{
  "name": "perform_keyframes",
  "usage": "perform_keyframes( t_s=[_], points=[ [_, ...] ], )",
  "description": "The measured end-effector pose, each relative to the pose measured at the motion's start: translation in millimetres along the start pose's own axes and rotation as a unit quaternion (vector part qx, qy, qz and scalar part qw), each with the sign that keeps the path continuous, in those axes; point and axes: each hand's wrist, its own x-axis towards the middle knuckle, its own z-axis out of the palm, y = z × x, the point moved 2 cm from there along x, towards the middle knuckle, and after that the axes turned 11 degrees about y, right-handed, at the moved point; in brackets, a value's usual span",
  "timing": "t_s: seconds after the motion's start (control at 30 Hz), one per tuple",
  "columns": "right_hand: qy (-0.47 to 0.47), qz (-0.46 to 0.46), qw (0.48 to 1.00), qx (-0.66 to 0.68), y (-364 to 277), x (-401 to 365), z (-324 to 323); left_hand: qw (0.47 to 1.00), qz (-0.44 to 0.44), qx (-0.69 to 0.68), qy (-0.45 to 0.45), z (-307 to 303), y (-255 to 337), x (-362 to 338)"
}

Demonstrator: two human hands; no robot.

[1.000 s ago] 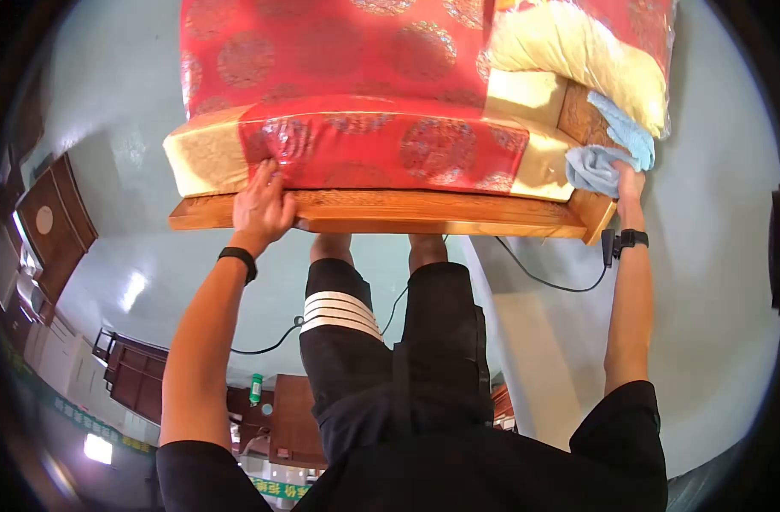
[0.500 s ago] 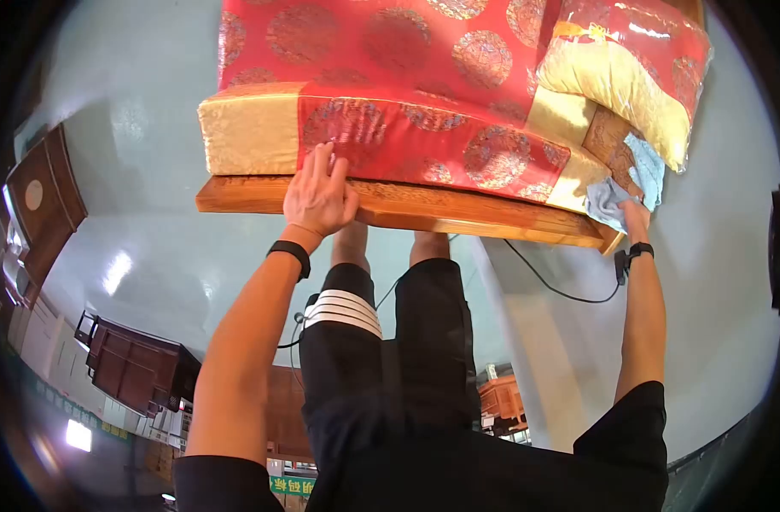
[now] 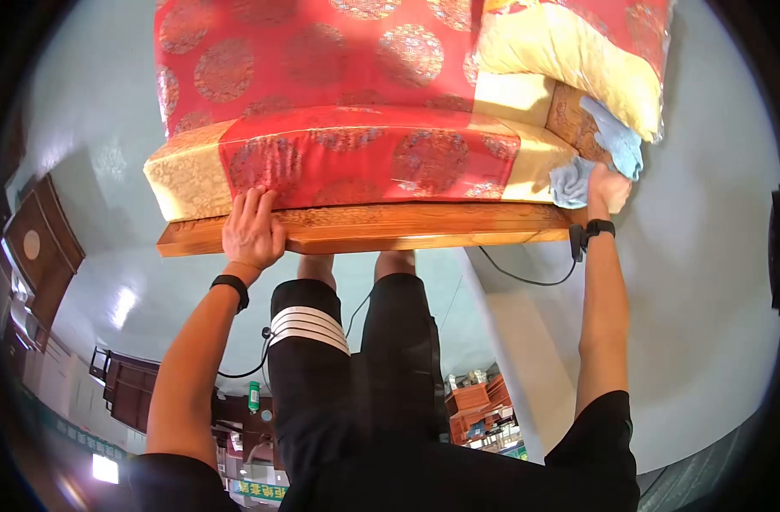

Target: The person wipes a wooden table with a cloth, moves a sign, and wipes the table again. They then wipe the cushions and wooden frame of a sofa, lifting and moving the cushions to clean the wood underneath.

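Observation:
A wooden seat (image 3: 390,224) carries a thick red cushion (image 3: 347,166) with gold ends and round brocade patterns. My left hand (image 3: 253,232) lies at its front left, fingers stretched over the wooden front rail and touching the cushion's lower edge. At the right end, my right hand (image 3: 610,189) is closed on a grey-blue cloth (image 3: 570,183), pressed by the corner of the wood and cushion. Just beyond it, a lighter blue cloth (image 3: 614,136) hangs over the carved wooden end panel (image 3: 573,119). Part of the right hand's grip is hidden.
A plastic-wrapped red and gold pillow (image 3: 569,51) rests at the back right. Red brocade (image 3: 322,51) covers the seat's back part. A black cable (image 3: 526,280) loops below the right wrist. Dark wooden furniture (image 3: 44,256) stands to the left.
The seat and both hands have shifted left in the view as the camera moved. My right hand has turned into a tighter fist by the cloth. My left hand keeps its place on the rail.

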Motion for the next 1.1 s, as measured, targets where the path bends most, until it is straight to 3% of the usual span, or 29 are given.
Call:
perform_keyframes(
  t_s=[0.3, 0.57, 0.73, 0.8, 0.87, 0.9, 0.93, 1.0, 1.1],
  points=[
    [-0.043, -0.011, 0.993, 0.109, -52.8, 39.9, -24.7, 0.999, 0.014, 0.019, -0.023, -1.7, 2.3, 1.7],
    [-0.151, -0.074, 0.982, 0.081, -43.4, 87.9, 10.8, 0.999, -0.003, 0.03, -0.016, 1.4, 3.2, 0.5],
    [-0.061, -0.145, 0.964, 0.215, -70.2, 112.9, 26.8, 0.999, -0.046, -0.02, -0.013, -2.3, 12.1, 7.9],
    [0.0, -0.144, 0.974, 0.175, -76.5, 122.9, 34.4, 0.998, -0.061, -0.024, -0.019, -0.6, 11.6, 4.6],
    [0.003, -0.189, 0.943, 0.273, -80.5, 134.2, 50.4, 0.999, -0.051, 0.015, 0.003, 1.1, 17.6, 10.0],
    [0.022, -0.281, 0.92, 0.272, -71.4, 149.0, 76.9, 0.999, -0.031, 0.013, 0.01, -1.7, 24.8, 18.0],
    [0.028, -0.286, 0.919, 0.271, -76.4, 147.2, 65.6, 0.999, -0.034, 0.009, 0.015, -3.3, 37.1, 32.2],
    [0.006, -0.181, 0.957, 0.228, -83.2, 121.2, 33.7, 0.999, 0.005, 0.049, 0.003, 3.7, 77.1, 71.9],
    [0.022, -0.219, 0.94, 0.262, -81.8, 117.6, 31.0, 0.995, 0.083, -0.034, -0.035, 35.9, 135.3, 140.6]
  ],
)
